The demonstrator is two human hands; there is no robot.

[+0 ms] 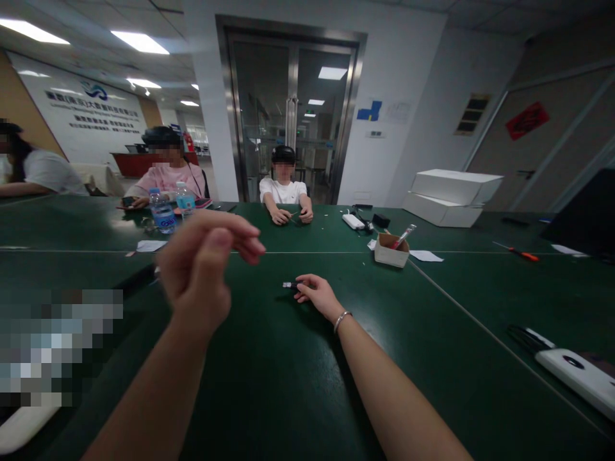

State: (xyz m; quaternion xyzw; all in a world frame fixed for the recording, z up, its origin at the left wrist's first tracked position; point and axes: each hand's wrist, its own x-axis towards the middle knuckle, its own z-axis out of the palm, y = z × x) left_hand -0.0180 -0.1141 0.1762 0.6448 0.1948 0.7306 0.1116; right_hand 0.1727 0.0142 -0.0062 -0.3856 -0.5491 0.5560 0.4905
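Note:
My right hand point(317, 296) is low over the green table point(288, 384), its fingers closed on a small black object with a silver metal end point(289, 285). The metal end points left, and the fingers hide most of the rest, so its kind cannot be made out. A bracelet point(342, 320) circles my right wrist. My left hand point(204, 266) is raised above the table at left, nearer the camera. Its fingers are loosely bent with the thumb apart from their tips, and no object shows in it.
Ahead to the right stands a small open box point(391, 256) with a pen-like item. White boxes point(446, 198) are stacked behind it. An orange-handled screwdriver point(523, 255) lies farther right. Water bottles point(163, 214) stand at left. Several people sit around the table, one person point(283, 192) opposite.

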